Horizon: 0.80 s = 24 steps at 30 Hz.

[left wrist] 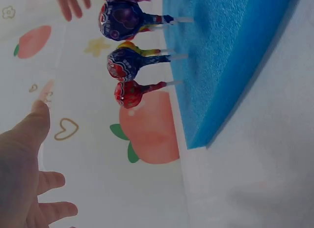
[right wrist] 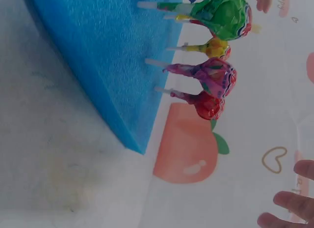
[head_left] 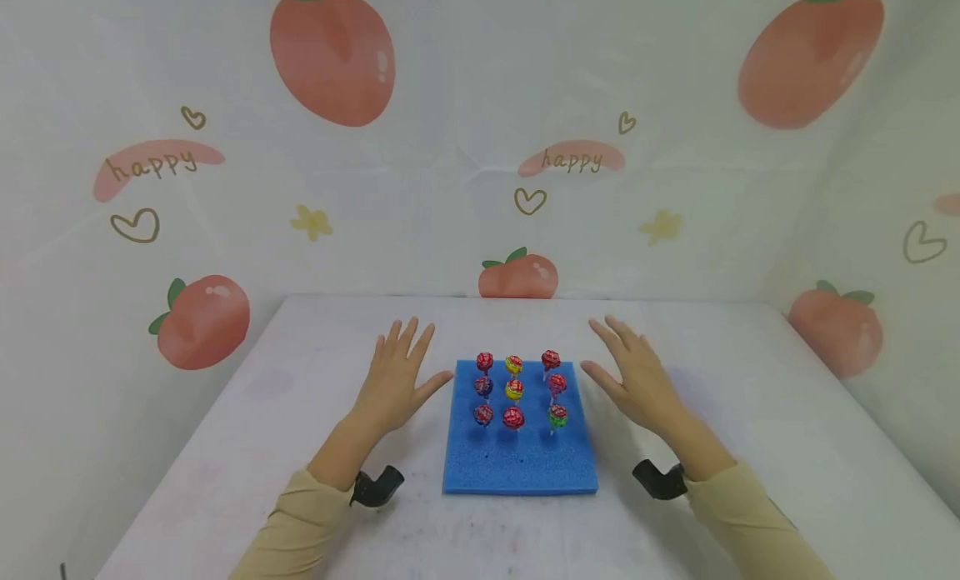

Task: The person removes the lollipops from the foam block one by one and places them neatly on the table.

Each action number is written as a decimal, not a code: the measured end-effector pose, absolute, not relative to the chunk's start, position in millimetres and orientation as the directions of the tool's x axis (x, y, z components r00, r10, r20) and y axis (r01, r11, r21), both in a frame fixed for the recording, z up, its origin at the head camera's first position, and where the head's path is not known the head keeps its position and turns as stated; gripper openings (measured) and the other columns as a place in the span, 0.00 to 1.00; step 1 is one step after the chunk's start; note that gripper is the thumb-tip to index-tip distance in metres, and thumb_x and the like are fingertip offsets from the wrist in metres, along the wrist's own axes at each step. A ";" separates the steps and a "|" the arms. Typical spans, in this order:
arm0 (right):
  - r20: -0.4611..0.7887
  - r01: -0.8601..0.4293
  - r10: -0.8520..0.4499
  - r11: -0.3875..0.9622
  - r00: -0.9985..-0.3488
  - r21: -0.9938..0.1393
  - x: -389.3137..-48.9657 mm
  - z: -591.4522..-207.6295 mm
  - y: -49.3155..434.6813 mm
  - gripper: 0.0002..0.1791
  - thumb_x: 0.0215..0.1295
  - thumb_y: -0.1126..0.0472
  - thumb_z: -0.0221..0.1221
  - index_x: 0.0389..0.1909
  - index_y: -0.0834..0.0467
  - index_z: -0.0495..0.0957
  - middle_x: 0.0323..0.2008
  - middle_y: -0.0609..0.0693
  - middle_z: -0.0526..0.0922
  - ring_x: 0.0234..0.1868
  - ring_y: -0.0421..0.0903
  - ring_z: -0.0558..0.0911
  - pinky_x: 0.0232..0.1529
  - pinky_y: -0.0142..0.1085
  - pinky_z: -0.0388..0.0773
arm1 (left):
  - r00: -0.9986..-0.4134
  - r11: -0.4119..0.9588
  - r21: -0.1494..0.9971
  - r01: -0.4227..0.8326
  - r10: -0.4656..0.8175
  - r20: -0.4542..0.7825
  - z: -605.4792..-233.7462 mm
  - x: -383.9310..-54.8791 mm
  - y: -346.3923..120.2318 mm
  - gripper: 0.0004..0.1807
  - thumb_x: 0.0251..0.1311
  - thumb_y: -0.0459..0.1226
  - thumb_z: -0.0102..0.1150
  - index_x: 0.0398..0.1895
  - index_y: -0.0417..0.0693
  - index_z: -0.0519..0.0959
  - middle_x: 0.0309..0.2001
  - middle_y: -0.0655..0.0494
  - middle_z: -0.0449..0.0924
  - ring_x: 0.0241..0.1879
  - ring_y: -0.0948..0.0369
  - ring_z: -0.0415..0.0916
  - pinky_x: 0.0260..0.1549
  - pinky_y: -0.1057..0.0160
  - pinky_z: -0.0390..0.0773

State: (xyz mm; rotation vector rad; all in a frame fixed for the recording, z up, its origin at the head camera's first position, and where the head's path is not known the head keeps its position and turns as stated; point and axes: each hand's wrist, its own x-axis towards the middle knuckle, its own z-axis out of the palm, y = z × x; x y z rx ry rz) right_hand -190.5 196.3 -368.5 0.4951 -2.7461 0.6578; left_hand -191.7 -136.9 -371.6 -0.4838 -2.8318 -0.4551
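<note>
Several wrapped lollipops stand upright by their sticks in a blue foam board (head_left: 521,472), arranged in rows. A green-and-red lollipop (right wrist: 228,16) is at the near right, a dark blue one (left wrist: 120,20) on the left side, a yellow one (head_left: 513,389) in the middle column. Left of the board, my left hand (head_left: 392,387) hovers with its fingers spread and holds nothing. On the other side my right hand (head_left: 636,382) is likewise held up, fingers extended, touching nothing. Only fingertips of the right hand show in the right wrist view.
The board lies on a white table (head_left: 300,413). A pale curtain (head_left: 450,80) printed with peaches, hearts and "happy" rises behind and at the sides. Each wrist wears a black camera (head_left: 378,486). The front strip of foam has small holes.
</note>
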 end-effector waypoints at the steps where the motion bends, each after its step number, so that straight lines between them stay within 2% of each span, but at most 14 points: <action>1: 0.338 -0.390 -0.259 0.824 -0.905 -0.412 -189.1 -368.6 196.5 0.34 0.65 0.52 0.55 0.69 0.59 0.58 0.68 0.63 0.60 0.68 0.63 0.59 0.66 0.63 0.56 | -0.921 0.889 0.288 0.357 0.283 0.267 -371.8 -191.1 -137.2 0.40 0.61 0.54 0.52 0.71 0.44 0.55 0.72 0.38 0.50 0.72 0.40 0.42 0.69 0.38 0.46; 4: 0.310 -0.373 -0.241 0.785 -0.920 -0.495 -183.7 -370.1 196.3 0.31 0.66 0.53 0.55 0.67 0.60 0.61 0.65 0.62 0.65 0.65 0.61 0.65 0.61 0.59 0.66 | -0.928 0.855 0.371 0.361 0.290 0.234 -374.2 -188.9 -137.7 0.39 0.62 0.53 0.52 0.71 0.44 0.55 0.72 0.38 0.51 0.72 0.39 0.44 0.69 0.38 0.47; 9: 0.258 -0.345 -0.235 0.738 -0.937 -0.580 -176.1 -380.6 194.8 0.25 0.65 0.57 0.57 0.61 0.60 0.68 0.58 0.60 0.72 0.56 0.59 0.75 0.53 0.56 0.75 | -0.936 0.791 0.502 0.351 0.316 0.156 -382.6 -183.5 -138.5 0.37 0.64 0.52 0.51 0.72 0.46 0.55 0.72 0.40 0.52 0.72 0.41 0.45 0.67 0.38 0.51; 17: 0.226 -0.361 -0.286 0.649 -0.931 -0.670 -168.0 -403.3 191.6 0.18 0.63 0.62 0.58 0.53 0.63 0.74 0.50 0.60 0.79 0.46 0.54 0.81 0.48 0.49 0.80 | -0.942 0.749 0.602 0.276 0.335 0.016 -401.1 -176.5 -133.0 0.38 0.62 0.53 0.52 0.72 0.50 0.54 0.73 0.45 0.50 0.73 0.45 0.44 0.66 0.38 0.54; 24: 0.211 -0.411 -0.383 0.573 -0.899 -0.709 -164.9 -417.5 190.4 0.15 0.62 0.64 0.58 0.48 0.65 0.75 0.45 0.60 0.81 0.40 0.50 0.82 0.40 0.30 0.81 | -0.930 0.731 0.627 0.269 0.367 -0.030 -414.9 -173.5 -128.3 0.39 0.60 0.54 0.55 0.71 0.49 0.56 0.72 0.42 0.52 0.71 0.43 0.50 0.64 0.37 0.58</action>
